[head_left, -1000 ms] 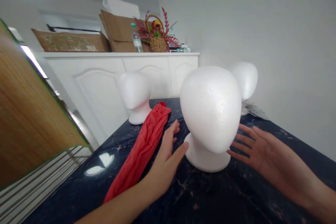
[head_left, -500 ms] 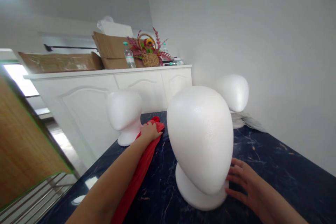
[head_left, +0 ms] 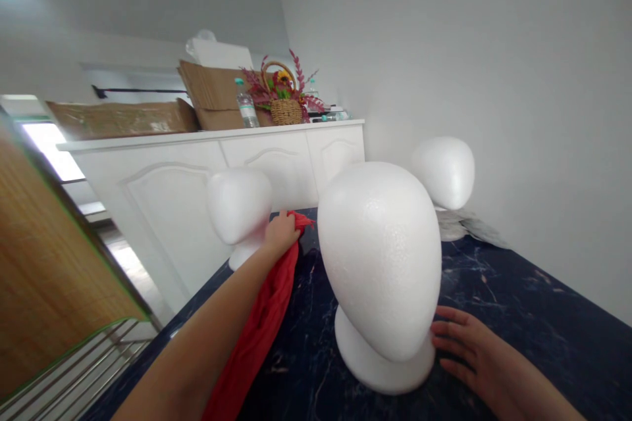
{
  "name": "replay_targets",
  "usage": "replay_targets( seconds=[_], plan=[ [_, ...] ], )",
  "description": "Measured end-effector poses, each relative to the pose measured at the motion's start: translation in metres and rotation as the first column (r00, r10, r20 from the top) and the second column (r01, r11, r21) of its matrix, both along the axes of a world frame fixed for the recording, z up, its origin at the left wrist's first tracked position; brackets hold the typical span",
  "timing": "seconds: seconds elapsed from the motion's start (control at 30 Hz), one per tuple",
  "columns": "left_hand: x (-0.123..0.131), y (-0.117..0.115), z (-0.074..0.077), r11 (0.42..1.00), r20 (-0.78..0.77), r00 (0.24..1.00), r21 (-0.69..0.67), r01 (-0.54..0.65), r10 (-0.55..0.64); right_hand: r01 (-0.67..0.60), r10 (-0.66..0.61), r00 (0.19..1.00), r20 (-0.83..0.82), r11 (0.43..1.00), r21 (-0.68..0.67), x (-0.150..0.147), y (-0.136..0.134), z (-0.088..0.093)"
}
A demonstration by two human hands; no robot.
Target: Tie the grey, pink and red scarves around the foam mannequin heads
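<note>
A white foam mannequin head stands upright on its round base in front of me. My right hand is beside its lower right side, fingers spread and holding nothing; whether the fingertips touch the foam I cannot tell. Farther forward on the left, my left hand grips a red cloth, which trails back along my forearm toward the near edge. A short end of the cloth pokes out past the fingers. Just left of that hand is a second white foam head, its base partly behind my forearm.
A third foam head stands at the back right, by grey-white flat pieces. All rest on a dark blue marbled table. Behind is a white cabinet bearing cardboard boxes, a bottle and a flower basket.
My left hand has shifted slightly forward along the cloth, and its far end has lifted and bunched. My right hand stays by the base with fingers apart. The view has turned slightly left.
</note>
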State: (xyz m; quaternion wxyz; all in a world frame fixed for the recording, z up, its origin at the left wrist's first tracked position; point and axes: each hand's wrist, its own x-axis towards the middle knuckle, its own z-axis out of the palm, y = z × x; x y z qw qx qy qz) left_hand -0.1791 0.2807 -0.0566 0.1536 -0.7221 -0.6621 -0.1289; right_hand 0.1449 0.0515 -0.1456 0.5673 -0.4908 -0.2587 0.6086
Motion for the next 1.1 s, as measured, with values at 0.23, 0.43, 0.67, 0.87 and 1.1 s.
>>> replay_targets(
  seconds=[0.23,0.43,0.67,0.87,1.1],
  plan=[
    [-0.013,-0.075,0.056,0.916,0.119,0.981,0.389,0.098,-0.155,0.06,-0.066,0.996,0.052,0.993,0.097,0.009,0.004,-0.005],
    [-0.021,-0.176,0.049,0.595,0.58,0.493,0.79,-0.149,-0.648,0.215,-0.349,0.926,0.145,0.802,0.557,0.0,-0.015,0.029],
    [-0.021,-0.193,0.039,0.703,0.708,0.313,0.695,-0.148,-0.633,-0.21,-0.413,0.803,0.429,0.479,0.853,-0.045,-0.054,0.064],
    [-0.018,-0.178,0.039,0.712,0.719,0.257,0.688,-0.14,-0.645,-0.739,-0.161,0.498,0.852,0.435,0.515,-0.126,-0.05,0.082],
    [-0.059,-0.212,0.074,0.639,0.674,0.034,0.714,-0.287,-0.738,-0.792,0.047,-0.06,0.997,0.606,-0.076,-0.166,-0.01,0.054]
  ],
)
